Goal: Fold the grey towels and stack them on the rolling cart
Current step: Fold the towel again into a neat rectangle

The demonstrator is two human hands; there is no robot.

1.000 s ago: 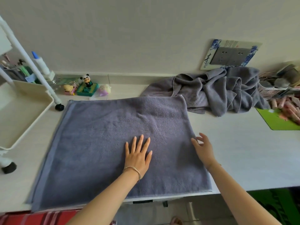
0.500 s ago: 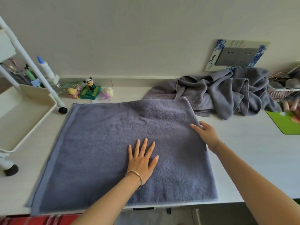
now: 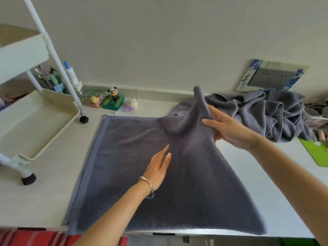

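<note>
Mid-fold on the towel [image 3: 133, 183]: right hand [image 3: 229, 132] pinches its raised far-right corner, left hand [image 3: 159, 166] lies flat, fingers straight, pinning the middle; next, probably carry that corner leftward and match edges

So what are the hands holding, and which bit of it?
The right hand grips the grey towel near its far right corner, which is raised. The left hand holds nothing; it rests open on the towel's middle.

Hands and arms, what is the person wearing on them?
A thin silver bangle circles the wrist of the left hand. The right hand and its wrist carry nothing that I can see. Both forearms are bare, with no sleeves or gloves in view.
</note>
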